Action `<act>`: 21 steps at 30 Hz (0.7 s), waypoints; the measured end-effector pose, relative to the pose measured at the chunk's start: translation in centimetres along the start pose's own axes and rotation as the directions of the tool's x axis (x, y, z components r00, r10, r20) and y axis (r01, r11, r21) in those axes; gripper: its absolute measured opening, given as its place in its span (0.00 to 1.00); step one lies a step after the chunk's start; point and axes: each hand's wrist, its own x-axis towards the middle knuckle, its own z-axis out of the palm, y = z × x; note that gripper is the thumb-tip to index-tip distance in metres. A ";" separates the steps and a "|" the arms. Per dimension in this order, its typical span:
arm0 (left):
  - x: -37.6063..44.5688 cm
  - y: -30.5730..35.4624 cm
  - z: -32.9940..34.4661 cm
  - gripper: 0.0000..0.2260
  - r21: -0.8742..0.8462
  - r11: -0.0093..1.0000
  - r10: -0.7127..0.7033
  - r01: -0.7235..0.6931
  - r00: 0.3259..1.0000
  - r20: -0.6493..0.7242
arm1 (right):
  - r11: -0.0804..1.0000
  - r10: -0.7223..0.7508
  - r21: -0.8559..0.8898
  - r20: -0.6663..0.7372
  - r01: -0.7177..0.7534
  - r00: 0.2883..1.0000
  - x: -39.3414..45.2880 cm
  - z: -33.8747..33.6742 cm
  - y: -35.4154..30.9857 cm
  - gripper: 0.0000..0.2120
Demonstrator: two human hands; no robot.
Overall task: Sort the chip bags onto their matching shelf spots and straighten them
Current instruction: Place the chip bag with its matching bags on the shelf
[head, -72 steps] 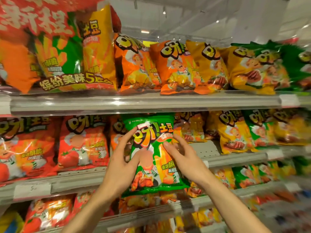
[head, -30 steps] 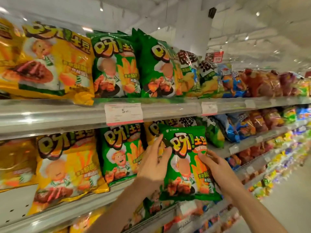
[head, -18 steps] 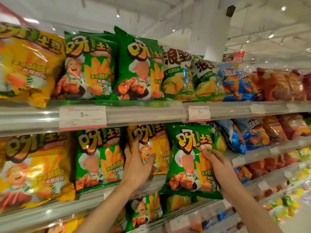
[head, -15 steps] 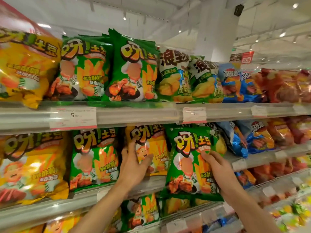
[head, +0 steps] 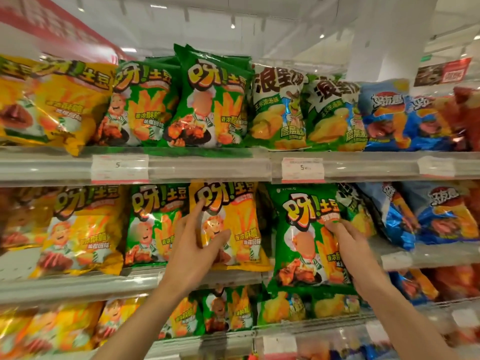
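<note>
My right hand [head: 346, 246] grips a green chip bag [head: 304, 240] by its right side and holds it upright in front of the middle shelf [head: 78, 284]. The bag hangs past the shelf lip, right of a yellow chip bag [head: 241, 211] that stands on that shelf. My left hand [head: 196, 246] rests on the yellow bag's left part, index finger straight up and thumb across the front. A matching green bag [head: 150, 224] stands just left of that hand. Behind the held bag a white-and-green bag [head: 357, 213] partly shows.
The top shelf [head: 207, 166] carries yellow bags [head: 57, 105], two green bags [head: 213, 100], white-and-green bags [head: 278, 107] and blue bags [head: 389, 113]. Price tags [head: 302, 168] hang on its lip. Blue bags [head: 441, 216] fill the middle shelf's right end. More bags sit on the lower shelf.
My left hand let go of the green bag and moved left onto the yellow bag. My right hand alone now holds the green bag, carried right along the aisle to this section.
</note>
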 end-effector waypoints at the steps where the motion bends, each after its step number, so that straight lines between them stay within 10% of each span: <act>1: -0.3 -0.2 -0.9 0.35 0.001 1.000 0.011 -0.011 1.000 -0.014 | 1.000 -0.012 -0.006 0.005 0.012 1.000 0.2 0.7 -0.1 0.11; 21: -3.1 -4.1 -13.0 0.36 0.049 0.999 0.022 -0.017 0.994 -0.109 | 0.976 -0.135 -0.145 0.177 0.161 0.975 1.8 17.3 -0.2 0.25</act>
